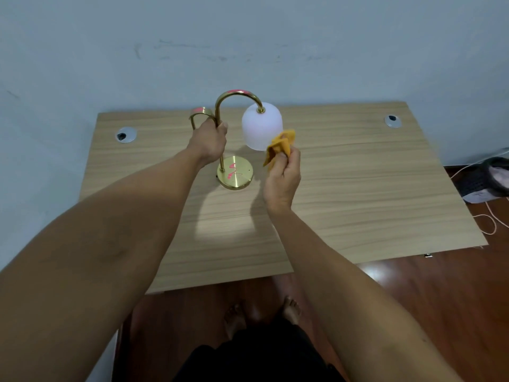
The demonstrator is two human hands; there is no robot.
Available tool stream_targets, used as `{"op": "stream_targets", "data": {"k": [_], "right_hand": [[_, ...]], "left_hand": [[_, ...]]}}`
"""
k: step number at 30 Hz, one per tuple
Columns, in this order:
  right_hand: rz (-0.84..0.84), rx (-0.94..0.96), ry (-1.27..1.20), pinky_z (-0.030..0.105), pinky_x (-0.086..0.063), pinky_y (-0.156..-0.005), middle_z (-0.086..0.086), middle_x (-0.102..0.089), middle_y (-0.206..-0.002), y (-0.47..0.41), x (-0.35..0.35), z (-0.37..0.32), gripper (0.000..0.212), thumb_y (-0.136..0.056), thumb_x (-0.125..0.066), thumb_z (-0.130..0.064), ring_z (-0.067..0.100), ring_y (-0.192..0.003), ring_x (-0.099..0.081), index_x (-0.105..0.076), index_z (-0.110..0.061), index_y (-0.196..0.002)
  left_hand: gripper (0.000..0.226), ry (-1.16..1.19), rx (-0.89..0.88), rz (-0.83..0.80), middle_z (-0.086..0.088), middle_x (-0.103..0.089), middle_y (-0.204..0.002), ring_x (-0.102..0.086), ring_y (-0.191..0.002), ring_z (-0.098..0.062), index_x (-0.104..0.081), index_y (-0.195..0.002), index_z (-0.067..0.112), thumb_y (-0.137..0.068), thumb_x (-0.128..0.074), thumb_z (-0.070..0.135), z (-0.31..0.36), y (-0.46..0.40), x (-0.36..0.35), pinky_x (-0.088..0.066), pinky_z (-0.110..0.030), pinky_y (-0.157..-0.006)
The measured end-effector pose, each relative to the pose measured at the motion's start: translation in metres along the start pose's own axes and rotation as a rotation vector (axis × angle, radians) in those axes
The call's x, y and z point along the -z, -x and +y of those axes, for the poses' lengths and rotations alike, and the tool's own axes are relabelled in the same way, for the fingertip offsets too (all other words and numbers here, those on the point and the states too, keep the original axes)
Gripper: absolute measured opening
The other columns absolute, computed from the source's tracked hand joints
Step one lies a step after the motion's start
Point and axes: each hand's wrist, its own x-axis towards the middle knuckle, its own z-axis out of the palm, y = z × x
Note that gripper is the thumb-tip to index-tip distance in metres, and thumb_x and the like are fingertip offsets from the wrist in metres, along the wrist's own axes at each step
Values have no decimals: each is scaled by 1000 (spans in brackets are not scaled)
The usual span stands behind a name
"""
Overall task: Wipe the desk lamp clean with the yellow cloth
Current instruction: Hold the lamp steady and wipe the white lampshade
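Lamp (pixel 234 172) stands upright on desk (pixel 358 188); left hand (pixel 210 140) clamped on its brass stem; right hand (pixel 282 179) pinches yellow cloth (pixel 279 147) against white shade (pixel 261 128)

- The left arm reaches forward from the near left, bare, rising toward the far middle of the scene.
- The left hand (pixel 210 142) is closed in a fist round the lamp stem (pixel 220 150), knuckles up, the thumb side toward the right.
- The right arm comes in from the near right, bare, bent slightly inward at the wrist.
- The right hand (pixel 282 177) stands upright with its back toward the camera, its fingers pinched on the yellow cloth (pixel 279 147).
- The hands are near each other but apart.
- Two bare feet (pixel 261 312) stand near, between the arms.
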Motion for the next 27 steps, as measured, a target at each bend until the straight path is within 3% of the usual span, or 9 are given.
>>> {"op": "stream_targets", "data": {"k": [4,7,10,12,15,18,22,24,27], "right_hand": [[184,-45,-135,22,-43,-69,-9,-60,-83,-8,-8,-20,15,-104,-43,-12,-7,-70,-55,-58,-11,-104],[-37,160,61,30,-50,-90,-5,-69,-125,-3,-20,-33,35,-105,-40,-14,11,-107,-65,-54,-17,-138],[-204,348,178,40,-48,-107,-25,-44,-150,8,-18,-9,51,-105,-35,-7,20,-137,-53,-36,-21,-155],[-194,333,224,31,-50,-96,-33,-48,-138,14,-11,9,49,-105,-36,-6,19,-129,-58,-40,-17,-152],[-48,167,158,14,-41,-70,-4,-72,-105,18,-3,7,34,-104,-38,-14,1,-80,-61,-56,-9,-132],[159,69,-10,7,-37,-57,-11,-59,-75,8,-8,-16,24,-105,-39,-12,-7,-63,-56,-57,-3,-117],[-107,280,104,30,-52,-89,5,-69,-123,2,-28,-35,39,-105,-37,-12,21,-108,-66,-49,-18,-142],[-269,495,307,42,-35,-119,10,-53,-150,2,-33,-15,49,-103,-39,0,29,-141,-45,-41,-8,-152],[-375,736,483,52,-31,-122,18,-41,-158,-2,-19,23,51,-97,-49,13,30,-152,-29,-45,4,-147]], "left_hand": [[35,-8,-8,2,-9,-65,-120,-59,-113,-32,-54,-114,18,-104,-35,46,-1,0,1,-46,-48,-103],[31,0,-7,1,-8,-65,-117,-60,-110,-30,-53,-111,19,-104,-36,44,0,0,0,-47,-45,-100],[31,-7,-19,5,-8,-65,-116,-60,-109,-30,-53,-111,18,-104,-36,43,1,1,1,-48,-45,-99],[32,-15,-23,-2,-9,-65,-116,-60,-109,-31,-54,-111,17,-105,-36,43,1,0,2,-48,-45,-100],[32,-17,-15,-3,-9,-65,-118,-60,-111,-32,-53,-111,19,-104,-36,45,1,1,2,-47,-46,-102],[32,-14,-19,3,-10,-66,-119,-60,-112,-33,-53,-109,20,-103,-36,46,0,2,3,-47,-47,-103],[36,-2,-14,2,-9,-65,-117,-60,-112,-32,-56,-115,15,-104,-37,43,2,2,2,-47,-43,-100],[34,13,-23,-6,-7,-64,-113,-59,-109,-29,-56,-115,12,-106,-38,39,3,1,2,-45,-37,-93],[35,2,-27,-10,-6,-62,-110,-58,-107,-28,-57,-115,10,-106,-37,38,2,0,2,-41,-35,-88]]}}
